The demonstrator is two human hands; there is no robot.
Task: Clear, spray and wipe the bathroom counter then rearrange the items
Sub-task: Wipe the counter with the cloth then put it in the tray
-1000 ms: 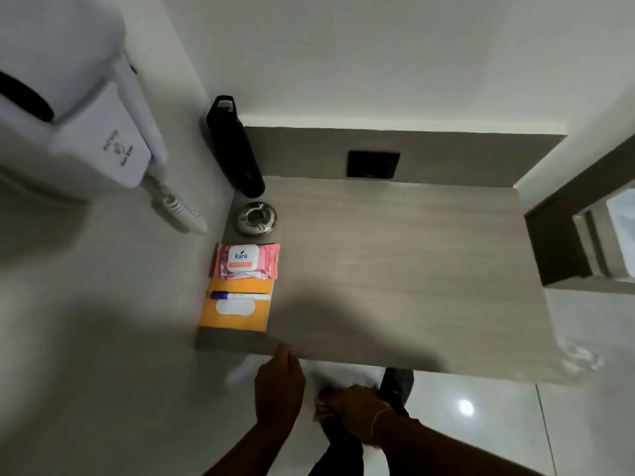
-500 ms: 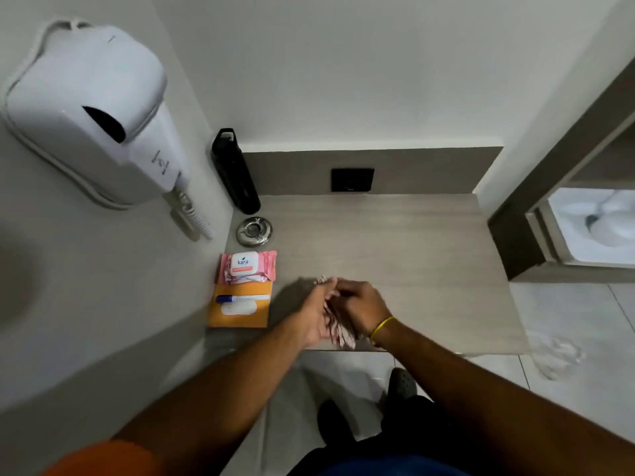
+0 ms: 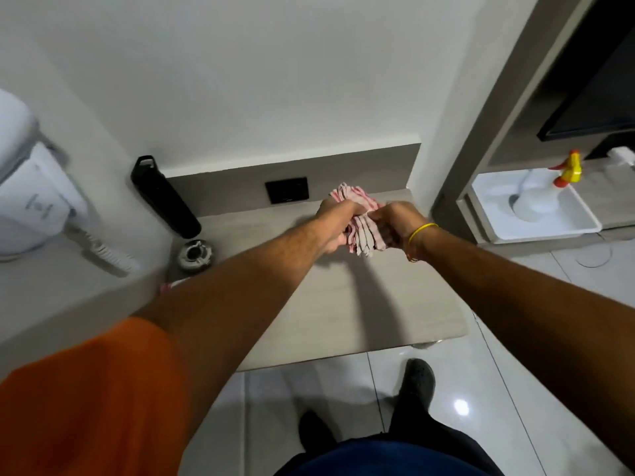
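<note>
At centre frame, above the table (image 3: 343,304): left hand (image 3: 338,223) and right hand (image 3: 391,225) both closed around bunched striped cloth (image 3: 364,235); black bottle (image 3: 165,195) upper left.

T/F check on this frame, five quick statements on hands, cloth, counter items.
1. Both hands grip the striped cloth. True: left hand and right hand both close on it.
2. The black bottle lies flat on the counter. False: it leans tilted in the back left corner.
3. The yellow band is on the left wrist. False: right wrist.
4. The spray bottle stands on the counter. False: it sits in a white tray off to the right.
5. A round metal dish sits near the black bottle. True.
</note>
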